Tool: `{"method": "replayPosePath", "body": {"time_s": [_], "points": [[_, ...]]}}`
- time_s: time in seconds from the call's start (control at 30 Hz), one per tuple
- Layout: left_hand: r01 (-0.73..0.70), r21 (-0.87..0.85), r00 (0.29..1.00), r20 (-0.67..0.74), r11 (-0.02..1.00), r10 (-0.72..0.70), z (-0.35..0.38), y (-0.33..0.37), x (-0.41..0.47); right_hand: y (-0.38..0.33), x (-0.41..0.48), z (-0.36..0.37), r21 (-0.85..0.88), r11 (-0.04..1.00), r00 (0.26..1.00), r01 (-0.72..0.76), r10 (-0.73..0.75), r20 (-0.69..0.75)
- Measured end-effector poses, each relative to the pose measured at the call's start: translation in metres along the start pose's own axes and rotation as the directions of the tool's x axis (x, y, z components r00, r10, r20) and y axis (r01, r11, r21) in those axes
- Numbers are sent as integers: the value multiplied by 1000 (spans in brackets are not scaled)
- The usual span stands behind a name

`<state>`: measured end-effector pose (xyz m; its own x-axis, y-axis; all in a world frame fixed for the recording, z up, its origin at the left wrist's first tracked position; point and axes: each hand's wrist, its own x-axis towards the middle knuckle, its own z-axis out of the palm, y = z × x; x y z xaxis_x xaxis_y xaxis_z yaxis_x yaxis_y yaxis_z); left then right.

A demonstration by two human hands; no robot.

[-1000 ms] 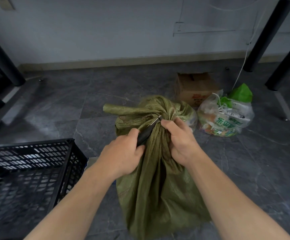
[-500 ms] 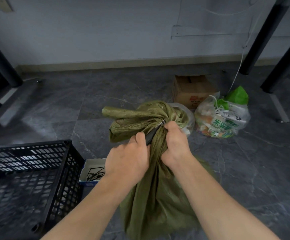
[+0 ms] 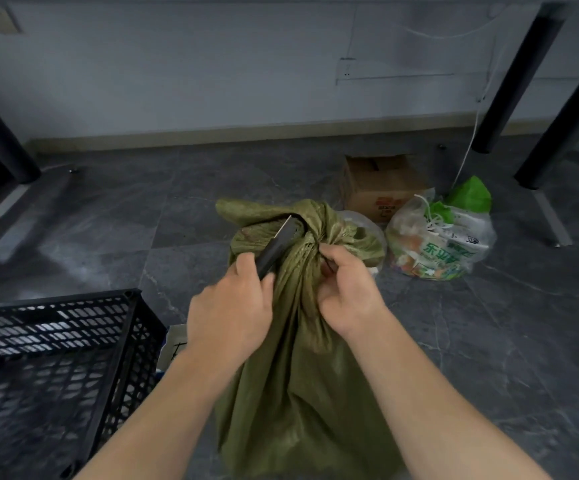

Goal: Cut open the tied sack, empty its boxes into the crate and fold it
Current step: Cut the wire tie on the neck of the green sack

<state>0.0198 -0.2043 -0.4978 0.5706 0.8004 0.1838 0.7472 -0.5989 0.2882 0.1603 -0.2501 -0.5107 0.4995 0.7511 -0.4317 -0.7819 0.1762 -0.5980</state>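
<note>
An olive-green woven sack (image 3: 302, 403) stands on the grey floor in the middle, its neck bunched and tied near the top. My left hand (image 3: 232, 313) grips a black utility knife (image 3: 276, 249), whose blade tip points up and away, just left of the knot. On the right side of the neck, my right hand (image 3: 348, 292) pinches the gathered fabric below the knot. A black plastic crate (image 3: 56, 368) stands at the lower left. The sack's contents are hidden.
A small open box (image 3: 174, 344) lies between crate and sack. Behind the sack sit a brown cardboard box (image 3: 378, 185) and a clear plastic bag of rubbish (image 3: 437, 244). Black table legs (image 3: 520, 81) rise at the right and left; a wall runs along the back.
My left hand has pulled the knife away from the knot, up and to the left. The right hand stays on the sack's neck.
</note>
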Motion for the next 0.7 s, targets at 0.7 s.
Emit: {"method": "replayPosePath", "body": {"time_s": [0.7], "points": [[408,-699,908,377,587,-182,34,9,-3,-44,-27,0,-797,-384,463,467,-662,590]]}}
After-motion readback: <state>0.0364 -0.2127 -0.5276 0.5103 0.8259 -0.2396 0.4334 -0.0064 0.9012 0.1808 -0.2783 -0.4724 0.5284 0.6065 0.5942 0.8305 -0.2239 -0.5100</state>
